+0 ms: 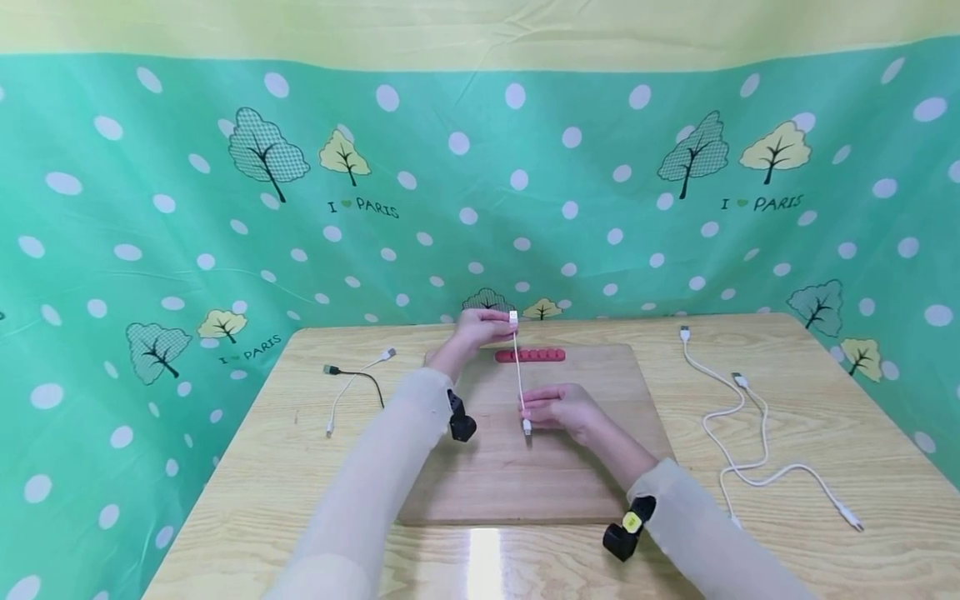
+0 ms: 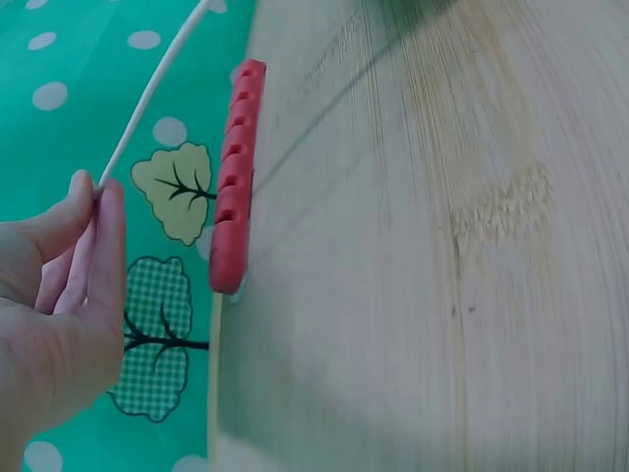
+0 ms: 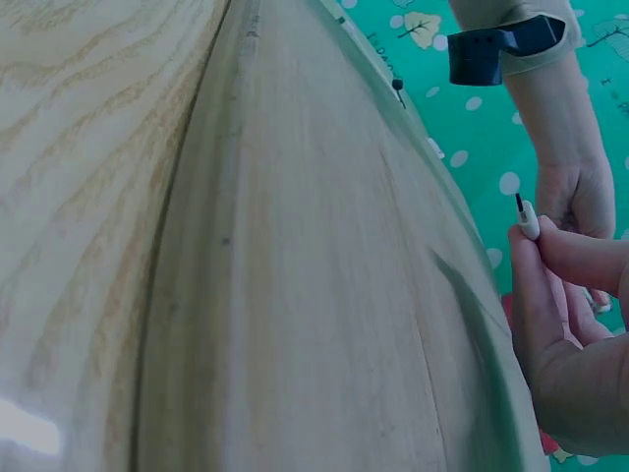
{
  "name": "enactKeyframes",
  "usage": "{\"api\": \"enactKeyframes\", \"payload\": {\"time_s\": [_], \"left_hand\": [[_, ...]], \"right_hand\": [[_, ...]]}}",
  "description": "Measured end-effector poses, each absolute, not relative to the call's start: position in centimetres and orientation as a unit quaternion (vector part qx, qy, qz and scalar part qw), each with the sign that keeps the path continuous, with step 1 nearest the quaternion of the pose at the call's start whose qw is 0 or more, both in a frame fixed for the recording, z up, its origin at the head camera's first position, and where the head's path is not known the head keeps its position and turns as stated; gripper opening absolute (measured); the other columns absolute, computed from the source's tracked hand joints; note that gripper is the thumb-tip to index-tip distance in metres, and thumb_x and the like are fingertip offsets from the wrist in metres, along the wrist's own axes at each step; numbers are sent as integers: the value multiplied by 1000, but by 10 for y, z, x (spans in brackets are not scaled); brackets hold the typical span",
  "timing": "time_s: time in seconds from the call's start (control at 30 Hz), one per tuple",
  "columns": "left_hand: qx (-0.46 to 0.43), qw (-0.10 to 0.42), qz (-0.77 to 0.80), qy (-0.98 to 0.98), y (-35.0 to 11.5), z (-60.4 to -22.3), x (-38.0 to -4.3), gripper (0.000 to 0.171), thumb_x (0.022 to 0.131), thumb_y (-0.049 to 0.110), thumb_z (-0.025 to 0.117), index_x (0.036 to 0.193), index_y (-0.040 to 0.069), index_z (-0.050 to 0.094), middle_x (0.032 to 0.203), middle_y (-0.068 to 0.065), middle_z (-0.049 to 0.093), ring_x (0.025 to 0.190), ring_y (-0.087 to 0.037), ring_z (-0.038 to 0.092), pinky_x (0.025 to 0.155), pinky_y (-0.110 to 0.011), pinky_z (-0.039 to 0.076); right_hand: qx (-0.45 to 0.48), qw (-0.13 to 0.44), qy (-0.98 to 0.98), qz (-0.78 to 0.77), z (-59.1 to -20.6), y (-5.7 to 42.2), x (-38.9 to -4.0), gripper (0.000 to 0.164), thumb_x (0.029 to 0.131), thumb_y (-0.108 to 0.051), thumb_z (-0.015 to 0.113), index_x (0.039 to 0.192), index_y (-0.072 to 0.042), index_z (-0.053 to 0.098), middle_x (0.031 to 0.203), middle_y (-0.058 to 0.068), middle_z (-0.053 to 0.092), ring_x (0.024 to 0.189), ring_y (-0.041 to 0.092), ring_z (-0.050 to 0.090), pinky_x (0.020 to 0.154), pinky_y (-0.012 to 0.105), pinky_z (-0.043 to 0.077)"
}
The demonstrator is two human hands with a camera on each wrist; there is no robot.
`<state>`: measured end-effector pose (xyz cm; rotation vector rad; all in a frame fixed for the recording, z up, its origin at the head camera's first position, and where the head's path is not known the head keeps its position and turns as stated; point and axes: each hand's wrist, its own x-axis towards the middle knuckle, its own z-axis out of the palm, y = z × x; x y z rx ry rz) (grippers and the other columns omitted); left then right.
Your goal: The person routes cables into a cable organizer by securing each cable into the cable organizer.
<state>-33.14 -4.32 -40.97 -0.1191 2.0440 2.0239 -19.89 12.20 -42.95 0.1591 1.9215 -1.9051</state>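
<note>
A short white USB cable (image 1: 518,367) is stretched nearly straight between my two hands, above a wooden board. My left hand (image 1: 483,327) pinches its far end, just by the plug, between thumb and fingers. Closer to me, my right hand (image 1: 558,408) pinches the other end; in the right wrist view that small white connector (image 3: 529,220) pokes out past the thumb and fingertip, its tip dark. A red cable holder (image 1: 530,355) with a row of notches lies along the board's far edge, behind the cable in the head view. Neither hand touches it.
The wooden board (image 1: 480,500) covers the table's middle. To its left lie a black cable (image 1: 360,373) and a white cable (image 1: 341,396). Two longer white cables (image 1: 712,417) curve across the table on the right. A green dotted curtain (image 1: 420,208) hangs behind.
</note>
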Motion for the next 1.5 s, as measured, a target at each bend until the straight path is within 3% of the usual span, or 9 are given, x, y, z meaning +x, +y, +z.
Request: {"api": "enactKeyframes", "payload": {"time_s": [0.27,0.53,0.67,0.83,1.13,1.5], "left_hand": [[-65,120,680,720,-35,-416,-338,33,80,-3,75,113,-2,70,118,-23,70,97,-26,75,89,-30,61],[-68,147,638,753,-44,-420,-344,34,78,0,79,110,1,72,116,-20,72,86,-19,76,92,-33,61],[-42,155,610,776,-45,-420,-344,33,79,5,79,111,2,71,117,-19,72,95,-22,75,93,-32,60],[-22,129,547,827,-49,-421,-343,31,79,10,81,109,4,73,118,-16,72,110,-26,69,99,-31,57],[8,130,495,859,-47,-430,-346,34,77,17,83,108,6,74,121,-15,70,117,-28,62,101,-34,54],[20,108,440,891,-47,-437,-351,31,77,13,82,106,6,75,117,-15,72,111,-27,64,88,-29,58]], "right_hand": [[92,211,696,-680,-432,123,-206,39,86,4,68,124,8,61,104,14,76,84,11,74,85,31,62],[128,194,696,-679,-437,116,-206,37,83,7,70,119,7,65,97,14,77,77,11,73,78,29,63],[135,185,705,-671,-437,113,-205,35,82,8,70,118,7,66,99,18,77,76,12,74,75,29,64],[134,183,717,-659,-437,109,-207,33,81,7,72,114,7,68,95,18,77,73,12,73,73,30,64],[147,190,745,-622,-434,109,-206,27,78,7,75,105,7,72,81,12,76,69,13,72,69,30,64],[145,187,746,-622,-436,109,-205,26,79,7,73,105,7,71,91,19,76,70,14,73,70,30,64]]}}
